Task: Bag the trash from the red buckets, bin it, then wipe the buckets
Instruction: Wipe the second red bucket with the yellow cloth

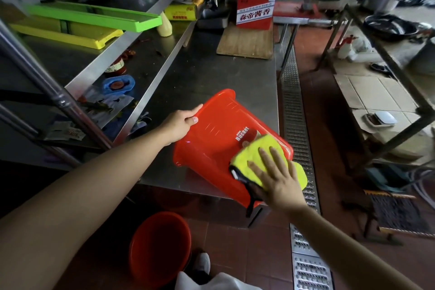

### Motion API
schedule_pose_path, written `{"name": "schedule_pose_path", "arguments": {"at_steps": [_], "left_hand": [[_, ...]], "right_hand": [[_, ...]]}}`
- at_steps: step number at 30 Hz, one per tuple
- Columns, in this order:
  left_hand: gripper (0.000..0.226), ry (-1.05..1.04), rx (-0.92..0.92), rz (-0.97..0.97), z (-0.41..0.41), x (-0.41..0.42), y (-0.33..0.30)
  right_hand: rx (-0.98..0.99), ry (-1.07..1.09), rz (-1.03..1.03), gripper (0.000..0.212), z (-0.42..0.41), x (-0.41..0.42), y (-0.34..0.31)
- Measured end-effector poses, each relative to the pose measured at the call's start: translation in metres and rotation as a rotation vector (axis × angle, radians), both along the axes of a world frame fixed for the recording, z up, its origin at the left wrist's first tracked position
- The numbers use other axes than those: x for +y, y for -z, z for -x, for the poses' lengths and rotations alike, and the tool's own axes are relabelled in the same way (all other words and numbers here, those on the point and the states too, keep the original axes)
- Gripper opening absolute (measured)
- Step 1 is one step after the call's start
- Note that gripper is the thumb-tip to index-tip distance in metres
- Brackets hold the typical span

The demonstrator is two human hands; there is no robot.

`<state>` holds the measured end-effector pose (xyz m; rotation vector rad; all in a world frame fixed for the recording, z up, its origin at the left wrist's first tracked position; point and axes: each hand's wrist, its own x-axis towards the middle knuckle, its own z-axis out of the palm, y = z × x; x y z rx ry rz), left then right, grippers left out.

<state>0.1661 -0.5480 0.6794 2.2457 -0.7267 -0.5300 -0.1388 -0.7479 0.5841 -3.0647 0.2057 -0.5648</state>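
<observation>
A red bucket lies on its side on the steel table, at the near right corner. My left hand holds its far end, thumb on the outside wall. My right hand presses a yellow cloth flat against the bucket's outer wall near its label, fingers spread and straight. A second red bucket stands upright on the floor below the table's front edge.
A wooden board and a red-and-white carton sit at the table's far end. Green and yellow trays lie on the left shelf. A metal floor drain runs along the table's right side. A metal rack stands right.
</observation>
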Motion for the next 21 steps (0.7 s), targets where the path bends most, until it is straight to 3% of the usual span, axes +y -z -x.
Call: {"name": "schedule_pose_path", "arguments": {"at_steps": [3, 7, 15, 21], "left_hand": [[0.046, 0.009, 0.032, -0.002, 0.0, 0.001, -0.003], [0.045, 0.014, 0.058, 0.012, -0.003, 0.0, -0.006], [0.043, 0.046, 0.052, 0.08, -0.006, 0.004, -0.005], [0.044, 0.073, -0.015, 0.049, -0.006, 0.01, -0.002]], "right_hand": [[0.051, -0.094, 0.155, 0.072, 0.0, 0.016, 0.009], [0.142, -0.104, 0.196, 0.096, -0.039, 0.04, -0.003], [0.202, -0.075, 0.193, 0.077, -0.141, 0.099, -0.029], [0.18, -0.086, 0.2, 0.076, -0.126, 0.09, -0.025]]}}
